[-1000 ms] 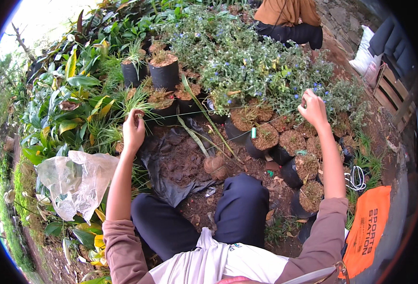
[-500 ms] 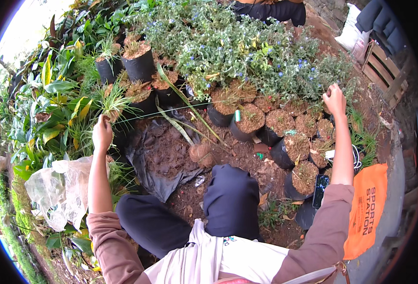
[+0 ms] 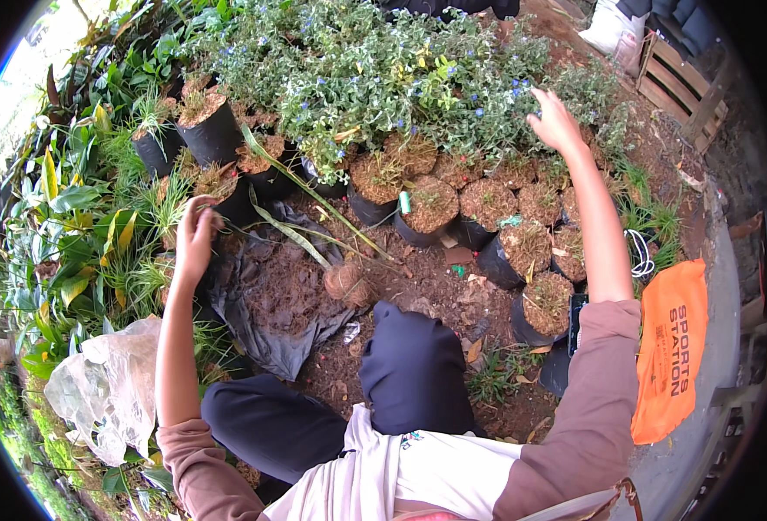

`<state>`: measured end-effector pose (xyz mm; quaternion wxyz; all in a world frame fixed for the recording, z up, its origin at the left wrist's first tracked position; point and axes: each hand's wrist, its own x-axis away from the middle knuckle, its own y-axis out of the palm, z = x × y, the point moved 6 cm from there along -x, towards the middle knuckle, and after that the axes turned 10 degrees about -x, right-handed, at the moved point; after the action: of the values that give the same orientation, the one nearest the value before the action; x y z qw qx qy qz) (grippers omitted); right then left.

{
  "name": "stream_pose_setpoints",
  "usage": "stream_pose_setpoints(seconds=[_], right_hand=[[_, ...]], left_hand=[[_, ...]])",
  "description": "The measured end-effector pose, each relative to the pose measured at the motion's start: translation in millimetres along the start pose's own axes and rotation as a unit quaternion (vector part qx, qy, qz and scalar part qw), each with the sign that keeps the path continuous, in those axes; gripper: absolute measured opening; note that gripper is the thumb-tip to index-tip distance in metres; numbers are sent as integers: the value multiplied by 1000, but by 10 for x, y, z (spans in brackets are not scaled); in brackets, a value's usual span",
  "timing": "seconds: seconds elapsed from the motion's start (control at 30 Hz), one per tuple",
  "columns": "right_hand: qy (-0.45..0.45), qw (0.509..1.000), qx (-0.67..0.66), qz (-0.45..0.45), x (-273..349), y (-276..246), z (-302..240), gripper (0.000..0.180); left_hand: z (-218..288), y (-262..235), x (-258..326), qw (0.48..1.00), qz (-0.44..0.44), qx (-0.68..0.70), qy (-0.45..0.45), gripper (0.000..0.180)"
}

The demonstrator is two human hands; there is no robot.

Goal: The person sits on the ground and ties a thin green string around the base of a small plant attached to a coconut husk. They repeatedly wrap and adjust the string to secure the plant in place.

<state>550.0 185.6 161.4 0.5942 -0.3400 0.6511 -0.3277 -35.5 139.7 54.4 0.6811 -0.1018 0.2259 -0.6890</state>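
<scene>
My left hand [image 3: 194,239] is raised at the left, beside the potted grasses. Its fingers are curled inward; what they may hold is too small to make out. Farther right, my right hand [image 3: 557,126] reaches over the blue-flowered plants [image 3: 418,78], its index finger and thumb apart and nothing visible between them. Between my arms, a round brown fibrous ball [image 3: 347,283] lies on the soil, with long green leaves [image 3: 314,191] stretching near it. A small green spool [image 3: 404,202] rests on a soil-filled black pot [image 3: 427,208]. No thread shows between my hands.
A black plastic sheet [image 3: 275,343] bearing loose soil lies before my knees. Several soil-filled pots stand in the middle and right. A clear plastic bag [image 3: 105,391] is at the left, an orange bag [image 3: 672,352] at the right, with a phone [image 3: 576,317] partly behind my right arm.
The green thread stretched between my hands is no longer visible. My right hand has moved leftward and away from me, its fingers spreading. The view has shifted slightly.
</scene>
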Motion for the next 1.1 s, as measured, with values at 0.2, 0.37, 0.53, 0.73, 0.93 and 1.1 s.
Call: stream_pose_setpoints(seconds=[0.2,0.37,0.53,0.73,0.93,1.1], right_hand=[[55,980,-22,-190,171,20,-302,17],[-2,978,-86,-192,332,21,-492,40],[-37,697,-634,-333,998,304,-2113,38],[162,417,-749,-489,1619,1079,-2523,30],[140,576,-684,-426,1755,1152,-2449,14],[129,661,-661,-332,1784,1215,-2047,11]], left_hand=[[842,676,60,980,-157,-75,95,23],[1228,1087,132,961,-215,-92,149,22],[1398,1552,201,956,-222,-58,182,13],[968,1642,211,984,-84,-90,132,18],[185,1769,332,997,-79,6,7,14],[-1055,2013,649,989,49,24,-134,18]])
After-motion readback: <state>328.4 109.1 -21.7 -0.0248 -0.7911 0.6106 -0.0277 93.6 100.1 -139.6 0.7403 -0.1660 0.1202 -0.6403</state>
